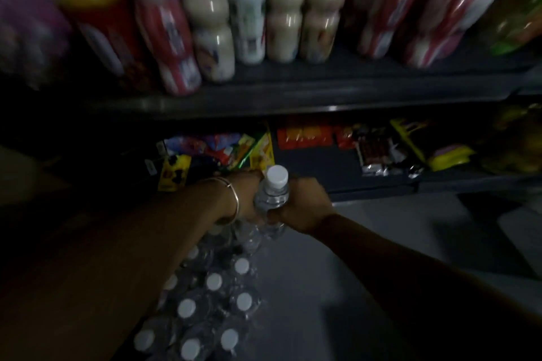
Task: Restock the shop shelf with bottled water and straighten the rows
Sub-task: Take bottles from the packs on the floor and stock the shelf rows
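A clear water bottle with a white cap stands upright between my two hands, above the floor. My right hand grips its body from the right. My left hand, a thin bangle on the wrist, holds it from the left; its fingers are hidden behind the bottle. Below my left forearm lies a plastic-wrapped pack of water bottles on the floor, with several white caps showing.
A dark shelf edge runs across above my hands, carrying blurred drink bottles. The lower shelf holds snack packets. Grey floor lies to the right of the pack.
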Demonstrator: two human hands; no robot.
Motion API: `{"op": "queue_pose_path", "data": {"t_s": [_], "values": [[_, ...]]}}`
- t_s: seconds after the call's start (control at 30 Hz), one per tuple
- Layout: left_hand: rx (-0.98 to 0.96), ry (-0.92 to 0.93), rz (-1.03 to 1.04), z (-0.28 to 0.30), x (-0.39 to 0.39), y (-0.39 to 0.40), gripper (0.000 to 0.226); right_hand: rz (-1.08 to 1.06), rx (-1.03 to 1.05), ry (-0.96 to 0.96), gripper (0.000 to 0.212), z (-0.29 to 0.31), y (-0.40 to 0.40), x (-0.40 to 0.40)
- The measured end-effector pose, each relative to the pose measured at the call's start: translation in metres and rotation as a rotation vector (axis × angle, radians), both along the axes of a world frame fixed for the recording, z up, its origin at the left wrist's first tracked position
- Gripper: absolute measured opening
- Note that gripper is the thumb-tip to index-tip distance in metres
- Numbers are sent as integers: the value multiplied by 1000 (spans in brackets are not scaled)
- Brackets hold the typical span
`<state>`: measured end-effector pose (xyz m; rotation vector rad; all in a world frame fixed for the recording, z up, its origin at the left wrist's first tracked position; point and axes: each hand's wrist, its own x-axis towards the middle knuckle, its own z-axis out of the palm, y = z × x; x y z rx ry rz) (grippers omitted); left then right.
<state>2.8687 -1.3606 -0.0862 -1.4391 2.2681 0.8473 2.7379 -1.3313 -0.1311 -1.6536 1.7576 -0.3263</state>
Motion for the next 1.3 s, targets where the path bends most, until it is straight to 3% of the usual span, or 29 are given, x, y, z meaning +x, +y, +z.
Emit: {"op": "queue_pose_path", "data": {"t_s": [0.17, 0.37, 0.47, 0.57, 0.7, 0.77, 0.87, 0.9, 0.93, 1.03, 1.13, 1.3], "values": [[83, 31, -10, 165, 15, 1, 46, 221, -102, -60, 32, 177, 3, 3], [92, 135, 98, 396, 47, 12, 34, 432, -287, -82, 50, 410, 11, 11], [1, 191, 92, 512, 63, 28, 32, 513, -385, -94, 33, 534, 26, 13], [-98, 305, 173, 612, 77, 44, 31, 477, -464, -192, 7, 640, 37, 17], [-238, 525, 286, 724, 100, 65, 36, 356, -638, -292, 16, 755, 44, 38], [-316, 617, 339, 769, 110, 72, 37, 331, -710, -371, 24, 799, 40, 52], [-458, 728, 367, 821, 124, 77, 33, 289, -791, -450, 76, 857, 36, 73], [-527, 740, 358, 836, 129, 76, 30, 294, -813, -476, 85, 874, 32, 78], [-589, 756, 350, 850, 135, 73, 28, 296, -832, -493, 84, 890, 28, 84], [-669, 883, 346, 882, 151, 57, 30, 265, -884, -551, 53, 935, 6, 101], [-739, 924, 359, 899, 171, 23, 15, 206, -920, -558, 56, 968, -30, 124], [-797, 846, 390, 905, 194, -45, 13, 190, -989, -497, 45, 992, -99, 156]]}}
